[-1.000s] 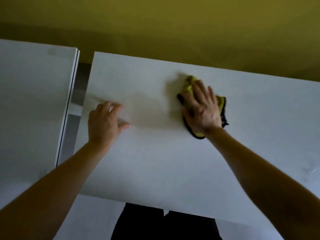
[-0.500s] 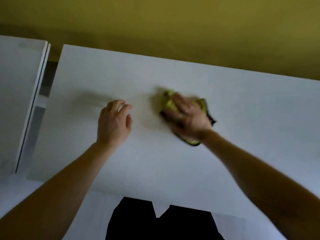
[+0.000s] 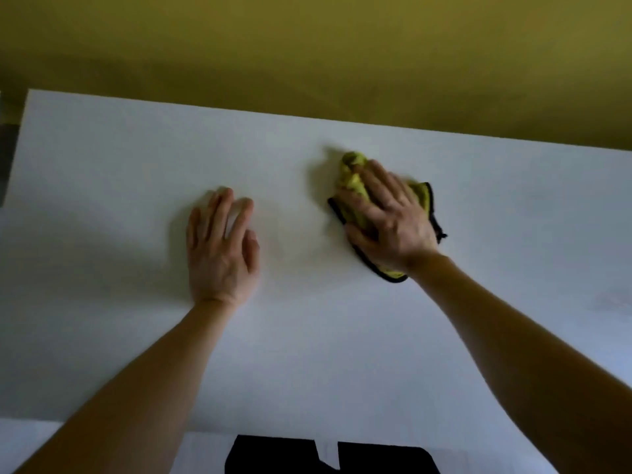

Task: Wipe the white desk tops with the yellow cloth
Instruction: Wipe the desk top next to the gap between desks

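Observation:
A white desk top [image 3: 136,159] fills most of the view. The yellow cloth [image 3: 354,181], edged in black, lies bunched on it right of centre. My right hand [image 3: 390,220] presses down on the cloth with its fingers spread and nearly straight, covering most of it. My left hand [image 3: 222,248] rests flat on the bare desk surface to the left of the cloth, fingers pointing away from me, a hand's width from the cloth.
An olive-yellow wall [image 3: 307,46] runs along the desk's far edge. The desk's left edge borders a dark gap [image 3: 5,148]. A black shape [image 3: 280,456] shows below the near edge.
The view has shifted right, so the neighbouring desk on the left is out of sight. My right hand swept the cloth left, then back right. My left hand now lies flatter.

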Available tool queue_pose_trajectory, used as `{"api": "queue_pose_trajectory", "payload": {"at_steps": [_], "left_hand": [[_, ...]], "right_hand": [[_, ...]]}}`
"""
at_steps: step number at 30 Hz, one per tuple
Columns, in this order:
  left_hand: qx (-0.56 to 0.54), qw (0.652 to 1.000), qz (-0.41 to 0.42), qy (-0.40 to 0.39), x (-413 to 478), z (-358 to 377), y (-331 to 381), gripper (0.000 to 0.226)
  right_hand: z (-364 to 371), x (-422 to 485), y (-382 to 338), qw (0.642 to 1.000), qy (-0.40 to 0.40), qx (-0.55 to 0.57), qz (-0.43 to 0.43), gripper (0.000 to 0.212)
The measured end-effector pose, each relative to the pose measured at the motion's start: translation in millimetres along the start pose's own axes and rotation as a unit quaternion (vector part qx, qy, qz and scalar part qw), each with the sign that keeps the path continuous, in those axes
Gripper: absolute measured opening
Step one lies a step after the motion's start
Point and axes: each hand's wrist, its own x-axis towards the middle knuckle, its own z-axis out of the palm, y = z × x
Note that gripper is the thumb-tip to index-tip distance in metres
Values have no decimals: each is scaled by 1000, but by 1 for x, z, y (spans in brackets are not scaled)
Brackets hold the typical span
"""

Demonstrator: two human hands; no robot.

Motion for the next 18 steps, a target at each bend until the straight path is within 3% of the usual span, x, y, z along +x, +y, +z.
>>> {"api": "queue_pose_trajectory", "payload": {"at_steps": [1, 3, 4, 5, 7, 9, 10, 12, 13, 15, 18], "left_hand": [[-1, 1000, -2, -1, 1, 0, 0, 47], [3, 1000, -5, -4, -1, -1, -2, 48], [6, 1000, -3, -11, -3, -1, -3, 49], [10, 1000, 0, -18, -3, -2, -3, 49], [18, 1000, -7, -19, -2, -1, -5, 49], [20, 999, -28, -18, -2, 0, -7, 47], [16, 999, -32, -15, -2, 0, -6, 47], [5, 999, -25, -21, 0, -3, -5, 52], [-1, 999, -20, -24, 0, -4, -5, 55], [-2, 999, -22, -25, -1, -5, -3, 57], [-1, 999, -29, -23, 2, -4, -4, 56]], "right_hand": [[-5, -2, 14, 995, 32, -18, 96, 58], [-1, 18, -2, 949, 103, -48, 294, 53], [10, 39, -28, 925, 127, -52, 354, 51], [22, 66, -61, 925, 132, -31, 355, 50], [38, 120, -125, 973, 84, 26, 214, 52], [45, 148, -149, 997, 23, 56, 52, 56], [46, 151, -137, 998, 22, 59, 8, 57], [40, 126, -85, 997, 34, 64, -2, 57], [30, 104, -50, 997, 48, 50, 31, 55], [6, 57, 23, 979, 105, 0, 177, 53], [-4, 35, 46, 894, 161, -80, 410, 50]]}}
